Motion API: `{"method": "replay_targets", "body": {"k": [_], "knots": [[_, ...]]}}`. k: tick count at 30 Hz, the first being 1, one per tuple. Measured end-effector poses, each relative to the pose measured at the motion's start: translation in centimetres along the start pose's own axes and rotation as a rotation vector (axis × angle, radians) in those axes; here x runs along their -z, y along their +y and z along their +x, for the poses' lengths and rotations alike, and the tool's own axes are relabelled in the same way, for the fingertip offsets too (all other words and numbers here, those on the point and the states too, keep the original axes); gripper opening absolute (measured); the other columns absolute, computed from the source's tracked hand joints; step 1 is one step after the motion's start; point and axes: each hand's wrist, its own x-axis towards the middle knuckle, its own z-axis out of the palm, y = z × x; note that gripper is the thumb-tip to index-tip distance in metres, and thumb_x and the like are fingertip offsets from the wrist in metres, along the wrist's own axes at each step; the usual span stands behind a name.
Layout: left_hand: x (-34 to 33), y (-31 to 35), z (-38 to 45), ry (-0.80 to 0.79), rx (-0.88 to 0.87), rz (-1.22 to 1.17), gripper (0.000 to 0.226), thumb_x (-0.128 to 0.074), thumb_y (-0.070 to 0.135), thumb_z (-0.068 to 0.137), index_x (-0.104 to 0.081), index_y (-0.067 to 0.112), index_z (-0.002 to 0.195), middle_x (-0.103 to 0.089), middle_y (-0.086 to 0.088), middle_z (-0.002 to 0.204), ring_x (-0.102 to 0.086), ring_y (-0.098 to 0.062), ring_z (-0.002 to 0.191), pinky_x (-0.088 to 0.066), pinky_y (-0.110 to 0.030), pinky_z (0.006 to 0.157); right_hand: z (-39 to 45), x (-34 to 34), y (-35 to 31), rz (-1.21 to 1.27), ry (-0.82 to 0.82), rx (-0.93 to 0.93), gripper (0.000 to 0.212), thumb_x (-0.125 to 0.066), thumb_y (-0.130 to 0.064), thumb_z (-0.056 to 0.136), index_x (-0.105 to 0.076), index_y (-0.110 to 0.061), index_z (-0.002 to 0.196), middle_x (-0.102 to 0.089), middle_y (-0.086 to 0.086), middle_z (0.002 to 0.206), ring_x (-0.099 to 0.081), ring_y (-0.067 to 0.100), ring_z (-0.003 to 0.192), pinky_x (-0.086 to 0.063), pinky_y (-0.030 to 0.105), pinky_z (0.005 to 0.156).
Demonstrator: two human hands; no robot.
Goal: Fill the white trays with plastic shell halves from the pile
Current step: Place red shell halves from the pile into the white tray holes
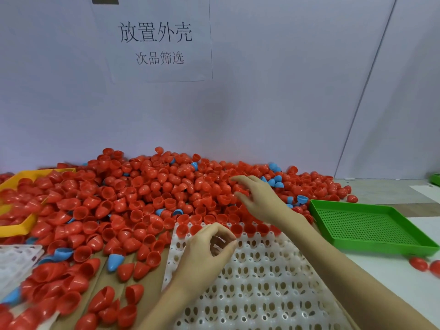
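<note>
- Head view: the white tray [262, 282] lies at the bench's near edge, butted against the pile [142, 198], likely so shells travel a short way.
- The right hand [259, 201] reaches over the pile with fingers spread, touching red shells; it looks about to pick, nothing gripped.
- The left hand [209, 248] hovers over the tray's far rows, fingers curled toward the thumb; I cannot tell whether it pinches anything.
- Only the tray's far row holds red shells [250, 228], open side up; the other pockets are bare.
- The green tray [371, 225] at the right edge holds nothing; the yellow tray [21, 177] at the left is heaped with shells.
- A second white tray [16, 260] shows at the left.
</note>
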Motion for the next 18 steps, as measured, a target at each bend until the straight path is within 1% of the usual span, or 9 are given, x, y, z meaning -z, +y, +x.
{"method": "replay_targets", "body": {"k": [3, 6, 7, 9, 12, 13, 15, 16, 18], "knots": [[0.0, 0.2, 0.0, -0.003, 0.002, -0.009, 0.009, -0.074, 0.021, 0.097, -0.072, 0.029, 0.094, -0.071, 0.018, 0.095, -0.069, -0.007, 0.088, -0.058, -0.024, 0.081, 3.0, -1.4, -0.3, 0.011, -0.058, 0.001, 0.041, -0.057, -0.039, 0.106, -0.058, -0.029, 0.146, -0.058, 0.002, 0.134, -0.059, 0.016, 0.117, -0.047, 0.032, 0.106], [0.1, 0.5, -0.2, -0.007, 0.018, -0.033, 0.007, -0.073, 0.022, 0.097, -0.072, 0.029, 0.096, -0.072, 0.016, 0.097, -0.070, -0.007, 0.091, -0.059, -0.026, 0.083, 4.6, -3.2, 0.1, -0.079, -0.166, -0.073, 0.047, -0.068, -0.045, 0.098, -0.063, -0.027, 0.141, -0.059, 0.005, 0.130, -0.054, 0.025, 0.124, -0.045, 0.041, 0.110], [0.2, 0.5, -0.2, -0.009, 0.020, -0.038, 0.007, -0.073, 0.022, 0.097, -0.072, 0.029, 0.097, -0.072, 0.015, 0.097, -0.070, -0.007, 0.091, -0.059, -0.026, 0.083, 4.9, -3.9, 0.3, -0.104, -0.159, -0.100, 0.047, -0.072, -0.045, 0.096, -0.065, -0.026, 0.138, -0.058, 0.006, 0.130, -0.050, 0.027, 0.127, -0.043, 0.042, 0.111], [0.3, 0.5, -0.2, -0.007, 0.021, -0.044, 0.006, -0.072, 0.023, 0.098, -0.071, 0.029, 0.099, -0.072, 0.015, 0.097, -0.070, -0.006, 0.092, -0.059, -0.024, 0.082, 5.2, -4.8, 0.5, -0.061, -0.071, -0.143, 0.044, -0.077, -0.044, 0.092, -0.068, -0.025, 0.130, -0.055, 0.007, 0.128, -0.045, 0.028, 0.127, -0.041, 0.040, 0.110], [0.3, 0.5, -0.1, -0.003, 0.020, -0.041, 0.006, -0.071, 0.023, 0.099, -0.070, 0.028, 0.102, -0.072, 0.012, 0.098, -0.069, -0.005, 0.092, -0.058, -0.022, 0.081, 5.0, -4.6, 0.0, 0.055, 0.075, -0.168, 0.040, -0.076, -0.042, 0.093, -0.070, -0.022, 0.127, -0.056, 0.007, 0.127, -0.045, 0.023, 0.124, -0.042, 0.037, 0.108], [0.3, 0.5, -0.1, -0.003, 0.023, -0.043, 0.006, -0.071, 0.023, 0.099, -0.070, 0.028, 0.103, -0.072, 0.011, 0.098, -0.069, -0.004, 0.092, -0.058, -0.021, 0.080, 4.9, -4.3, -0.3, 0.096, 0.115, -0.177, 0.039, -0.075, -0.042, 0.094, -0.071, -0.020, 0.125, -0.059, 0.007, 0.125, -0.050, 0.021, 0.121, -0.045, 0.037, 0.106], [0.4, 0.4, -0.1, 0.000, 0.032, -0.047, 0.009, -0.070, 0.024, 0.100, -0.068, 0.029, 0.106, -0.071, 0.010, 0.100, -0.068, -0.003, 0.090, -0.057, -0.019, 0.079, 4.0, -3.1, -0.9, 0.236, 0.171, -0.217, 0.034, -0.074, -0.043, 0.095, -0.073, -0.018, 0.118, -0.068, 0.002, 0.115, -0.062, 0.015, 0.107, -0.053, 0.033, 0.097], [0.4, 0.4, -0.1, 0.006, 0.035, -0.049, 0.011, -0.070, 0.025, 0.100, -0.066, 0.031, 0.108, -0.071, 0.009, 0.100, -0.068, -0.003, 0.090, -0.056, -0.019, 0.078, 3.3, -2.3, -1.3, 0.358, 0.163, -0.249, 0.033, -0.073, -0.045, 0.096, -0.075, -0.018, 0.115, -0.073, -0.002, 0.107, -0.067, 0.011, 0.099, -0.055, 0.031, 0.090], [0.2, 0.3, 0.0, 0.022, 0.032, -0.054, 0.018, -0.069, 0.028, 0.101, -0.060, 0.035, 0.115, -0.069, 0.008, 0.102, -0.066, -0.002, 0.091, -0.055, -0.017, 0.077, 1.5, -0.7, -2.2, 0.656, 0.048, -0.299, 0.036, -0.072, -0.052, 0.094, -0.078, -0.021, 0.111, -0.077, -0.010, 0.096, -0.069, 0.003, 0.088, -0.055, 0.026, 0.083]]}}
